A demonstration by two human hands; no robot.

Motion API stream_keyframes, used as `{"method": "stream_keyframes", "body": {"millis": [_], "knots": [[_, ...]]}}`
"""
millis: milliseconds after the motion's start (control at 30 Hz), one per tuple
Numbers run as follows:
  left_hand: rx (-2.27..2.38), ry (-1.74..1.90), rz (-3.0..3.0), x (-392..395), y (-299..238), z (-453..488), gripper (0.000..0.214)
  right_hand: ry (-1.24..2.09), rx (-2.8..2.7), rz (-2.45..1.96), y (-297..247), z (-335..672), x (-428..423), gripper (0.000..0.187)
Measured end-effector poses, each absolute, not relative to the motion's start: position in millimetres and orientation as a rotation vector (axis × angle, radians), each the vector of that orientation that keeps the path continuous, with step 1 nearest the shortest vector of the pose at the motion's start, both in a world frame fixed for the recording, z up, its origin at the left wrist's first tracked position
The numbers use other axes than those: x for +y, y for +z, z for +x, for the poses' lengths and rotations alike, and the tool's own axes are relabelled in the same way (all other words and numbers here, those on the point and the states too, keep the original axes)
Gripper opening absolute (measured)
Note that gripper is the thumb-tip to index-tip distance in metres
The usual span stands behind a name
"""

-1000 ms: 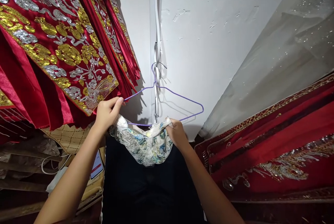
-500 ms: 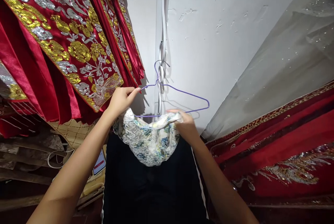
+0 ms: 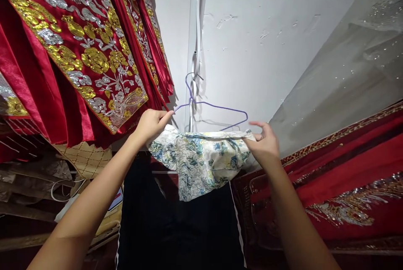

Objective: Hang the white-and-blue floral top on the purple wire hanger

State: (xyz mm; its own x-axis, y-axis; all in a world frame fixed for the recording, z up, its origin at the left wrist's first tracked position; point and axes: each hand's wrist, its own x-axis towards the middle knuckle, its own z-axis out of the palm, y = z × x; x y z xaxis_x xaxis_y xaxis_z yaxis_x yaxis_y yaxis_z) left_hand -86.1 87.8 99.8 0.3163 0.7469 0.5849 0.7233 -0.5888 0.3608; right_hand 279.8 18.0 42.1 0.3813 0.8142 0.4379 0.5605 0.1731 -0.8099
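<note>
A purple wire hanger (image 3: 220, 107) is upright in front of the wall, its hook near a white strip. My left hand (image 3: 154, 124) is closed on the hanger's left shoulder, thumb along the wire; the floral garment's left end lies under this hand. The white garment (image 3: 204, 158), patterned in blue, green and yellow, hangs spread below the hanger and covers most of its lower bar. Out past the hanger's right end, my right hand (image 3: 264, 140) pinches the garment's upper right corner, with one finger stretched out.
Red satin garments with gold and silver embroidery (image 3: 97, 56) hang at the left. On the right hang sheer glittery white fabric (image 3: 340, 68) and red embroidered cloth (image 3: 349, 169). A phone (image 3: 117, 199) lies partly hidden behind my left forearm. Dark trousers (image 3: 176, 232) show below.
My right hand has moved right with the garment's corner, pulling the bunched cloth out wide and flat along its top edge. My left hand stays on the hanger.
</note>
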Motion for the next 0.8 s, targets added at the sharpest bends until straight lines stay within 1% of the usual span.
{"method": "stream_keyframes", "body": {"millis": [33,67,100,133,300,400,433,533,667,733,800], "knots": [[1.393,1.137,2.531,87.8,100.1,-86.0,0.057,0.238,-1.28,-1.506,43.8,280.5,18.9,0.08],[1.379,1.122,2.543,87.8,101.2,-86.3,0.057,0.225,-1.286,-1.511,45.8,281.2,21.2,0.09],[1.37,1.103,2.559,87.7,102.9,-86.9,0.057,0.246,-1.303,-1.519,47.6,281.8,24.9,0.094],[1.367,1.085,2.58,87.5,104.9,-87.8,0.058,0.29,-1.325,-1.529,49.0,282.2,29.6,0.093],[1.439,1.034,2.706,87.1,113.0,-95.9,0.057,0.412,-1.32,-1.508,50.0,280.8,48.8,0.063],[1.464,1.053,2.791,87.8,112.5,-103.7,0.05,0.472,-1.226,-1.433,50.5,282.1,41.6,0.04],[1.471,1.089,2.793,88.2,111.2,-106.7,0.047,0.499,-1.198,-1.401,51.2,284.1,37.0,0.035],[1.471,1.222,2.682,89.2,104.0,-115.6,0.039,0.663,-1.15,-1.272,54.4,292.7,24.7,0.033],[1.373,1.192,2.477,88.3,90.2,-120.1,0.031,0.991,-1.053,-1.103,64.0,290.1,27.0,0.027],[1.373,1.184,2.391,86.6,84.9,-118.1,0.03,1.09,-0.955,-1.037,70.5,275.6,35.2,0.022],[1.418,1.217,2.327,84.6,82.6,-114.7,0.032,1.118,-0.904,-0.944,75.0,255.1,43.8,0.023]]}}
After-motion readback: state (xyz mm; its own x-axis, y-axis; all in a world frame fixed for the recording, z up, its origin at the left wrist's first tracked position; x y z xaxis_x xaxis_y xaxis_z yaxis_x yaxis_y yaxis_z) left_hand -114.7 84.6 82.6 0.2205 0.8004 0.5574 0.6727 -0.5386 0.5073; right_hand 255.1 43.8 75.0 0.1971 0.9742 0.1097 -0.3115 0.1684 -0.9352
